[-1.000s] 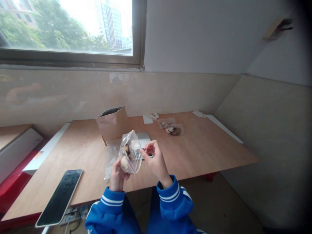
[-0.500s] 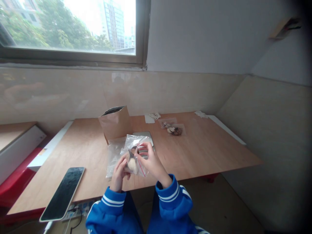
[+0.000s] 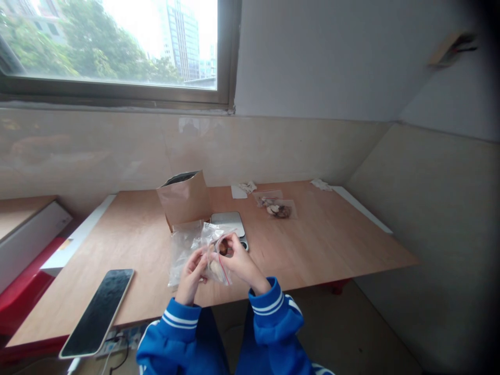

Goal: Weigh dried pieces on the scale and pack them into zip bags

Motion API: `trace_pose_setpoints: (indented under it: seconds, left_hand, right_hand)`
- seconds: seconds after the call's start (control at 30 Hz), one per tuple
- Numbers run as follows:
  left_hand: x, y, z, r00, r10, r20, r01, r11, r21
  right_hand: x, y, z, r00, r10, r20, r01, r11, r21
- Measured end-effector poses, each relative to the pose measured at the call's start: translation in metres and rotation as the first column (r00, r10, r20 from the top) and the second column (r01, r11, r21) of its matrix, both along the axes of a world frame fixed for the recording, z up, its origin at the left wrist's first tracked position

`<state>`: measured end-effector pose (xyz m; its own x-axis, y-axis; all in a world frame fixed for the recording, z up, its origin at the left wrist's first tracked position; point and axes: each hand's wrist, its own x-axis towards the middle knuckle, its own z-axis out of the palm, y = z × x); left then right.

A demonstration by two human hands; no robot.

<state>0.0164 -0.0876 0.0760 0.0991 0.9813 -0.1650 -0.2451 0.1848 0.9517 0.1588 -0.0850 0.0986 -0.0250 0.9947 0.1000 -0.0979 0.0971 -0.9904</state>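
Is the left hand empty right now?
No, the left hand grips a clear zip bag, which the right hand also holds.

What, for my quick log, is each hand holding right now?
Left hand: closed, gripping a clear zip bag.
Right hand: closed, pinching the same bag.

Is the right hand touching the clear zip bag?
Touching: the head view shows the right hand gripping the clear zip bag, its fingers pressed on the plastic.

Soft daylight from the window, overexposed glare there, faint shadows, wide-angle bending at the edges, dark blurred upper-right corner
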Motion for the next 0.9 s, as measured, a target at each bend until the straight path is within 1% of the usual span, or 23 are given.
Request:
trace_pose_setpoints:
  seconds: [0.1, 0.17, 0.23, 0.3, 0.37, 0.5, 0.57, 0.63, 0.73, 0.83, 0.9]
  left_hand:
    - [0.004, 0.001, 0.001, 1.0, 0.005, -0.025, -0.005, 1.0, -0.006]
    - [0.008, -0.001, 0.001, 0.999, 0.027, -0.032, -0.028, 0.999, -0.035]
    - [0.011, -0.004, 0.0, 0.999, 0.035, -0.022, -0.036, 0.997, -0.067]
    - [0.013, -0.006, -0.002, 0.999, 0.033, 0.007, -0.032, 0.995, -0.095]
    - [0.014, -0.008, -0.005, 0.997, 0.054, 0.05, -0.047, 0.991, -0.124]
    - [0.014, -0.006, -0.008, 0.985, 0.118, 0.123, -0.095, 0.98, -0.176]
    - [0.014, -0.004, -0.009, 0.981, 0.132, 0.139, -0.104, 0.976, -0.191]
    - [0.013, -0.002, -0.01, 0.978, 0.14, 0.153, -0.109, 0.975, -0.193]
    - [0.01, 0.002, -0.011, 0.973, 0.143, 0.179, -0.109, 0.976, -0.188]
    - [0.001, 0.009, -0.013, 0.96, 0.134, 0.246, -0.082, 0.974, -0.212]
    - [-0.008, 0.017, -0.015, 0.938, 0.151, 0.311, -0.078, 0.968, -0.237]
  right_hand:
    - [-0.001, 0.003, -0.004, 0.995, -0.104, -0.007, 0.104, 0.994, -0.011]
    - [-0.002, 0.004, -0.007, 0.984, -0.177, -0.008, 0.177, 0.984, 0.0]
    - [-0.003, 0.004, -0.01, 0.975, -0.219, -0.019, 0.219, 0.976, 0.002]
    - [-0.003, 0.004, -0.012, 0.977, -0.213, -0.028, 0.213, 0.977, -0.002]
    - [-0.003, 0.003, -0.011, 0.98, -0.201, 0.001, 0.201, 0.98, 0.002]
    - [0.003, 0.001, -0.004, 0.979, -0.171, 0.107, 0.169, 0.985, 0.025]
    - [0.006, 0.001, 0.0, 0.98, -0.159, 0.121, 0.156, 0.987, 0.037]
    - [0.008, 0.001, 0.003, 0.979, -0.182, 0.094, 0.178, 0.983, 0.042]
    - [0.008, 0.003, 0.006, 0.973, -0.229, -0.021, 0.229, 0.973, 0.021]
    - [0.007, 0.007, 0.009, 0.955, -0.254, -0.152, 0.255, 0.967, -0.013]
    - [0.006, 0.011, 0.012, 0.944, -0.26, -0.205, 0.261, 0.965, -0.021]
